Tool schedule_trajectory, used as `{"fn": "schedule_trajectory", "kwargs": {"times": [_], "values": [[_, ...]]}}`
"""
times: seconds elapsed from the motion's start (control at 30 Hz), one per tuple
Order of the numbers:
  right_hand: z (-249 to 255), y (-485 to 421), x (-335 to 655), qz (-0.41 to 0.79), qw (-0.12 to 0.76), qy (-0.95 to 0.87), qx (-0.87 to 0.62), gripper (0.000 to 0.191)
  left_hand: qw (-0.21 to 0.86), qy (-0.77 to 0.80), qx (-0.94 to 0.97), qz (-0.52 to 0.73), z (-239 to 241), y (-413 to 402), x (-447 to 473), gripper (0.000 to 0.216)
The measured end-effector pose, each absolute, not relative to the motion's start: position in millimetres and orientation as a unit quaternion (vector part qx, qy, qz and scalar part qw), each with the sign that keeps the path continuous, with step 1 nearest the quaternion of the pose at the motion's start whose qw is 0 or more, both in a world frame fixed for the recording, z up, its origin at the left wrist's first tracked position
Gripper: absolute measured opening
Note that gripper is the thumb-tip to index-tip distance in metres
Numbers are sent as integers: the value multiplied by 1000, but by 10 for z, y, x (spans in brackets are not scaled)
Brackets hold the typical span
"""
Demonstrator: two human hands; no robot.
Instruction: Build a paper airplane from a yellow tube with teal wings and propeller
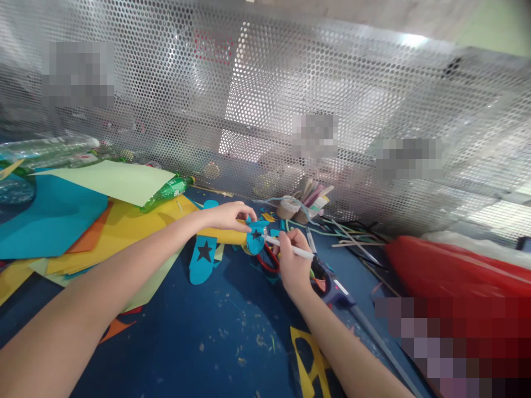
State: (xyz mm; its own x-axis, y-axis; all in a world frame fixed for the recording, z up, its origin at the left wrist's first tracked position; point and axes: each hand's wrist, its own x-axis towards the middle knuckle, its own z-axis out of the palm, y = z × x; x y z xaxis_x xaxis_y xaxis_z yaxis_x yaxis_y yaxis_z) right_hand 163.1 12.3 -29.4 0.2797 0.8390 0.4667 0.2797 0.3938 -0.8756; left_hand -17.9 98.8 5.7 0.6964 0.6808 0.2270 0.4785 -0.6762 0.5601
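Note:
A paper model plane made of a yellow tube point(230, 236) lies on the blue table. Its blue wing point(203, 262) and smaller blue tail piece point(254, 243) each bear a black star. My left hand point(232, 215) grips the model at the tail end, thumb and fingers on either side of the blue piece. In my right hand point(295, 260) is a white marker point(299, 252), held like a pen, its tip at the small star. Whether the tip touches the paper I cannot tell. Red-handled scissors point(267, 262) lie partly hidden beside my right hand.
Coloured paper sheets point(124, 226) and a green bottle point(168, 190) are at left. A blue glue gun point(339, 293) lies by my right wrist. Cups of sticks point(288, 207) stand behind, before a perforated metal screen point(265, 110). A red bag point(448, 271) is at right; yellow cut paper point(309, 362) lies in front.

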Motion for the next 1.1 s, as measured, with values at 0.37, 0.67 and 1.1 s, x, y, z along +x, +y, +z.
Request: {"fn": "schedule_trajectory", "kwargs": {"times": [0.37,0.67,1.1], "values": [[-320,155,1641,239,628,-556,-489,30,241,326,888,219,55,988,-178,24],[-317,152,1646,233,623,-561,-493,30,238,324,890,216,64,985,-175,24],[-304,140,1639,225,628,-549,-504,28,238,324,890,217,55,988,-178,23]]}}
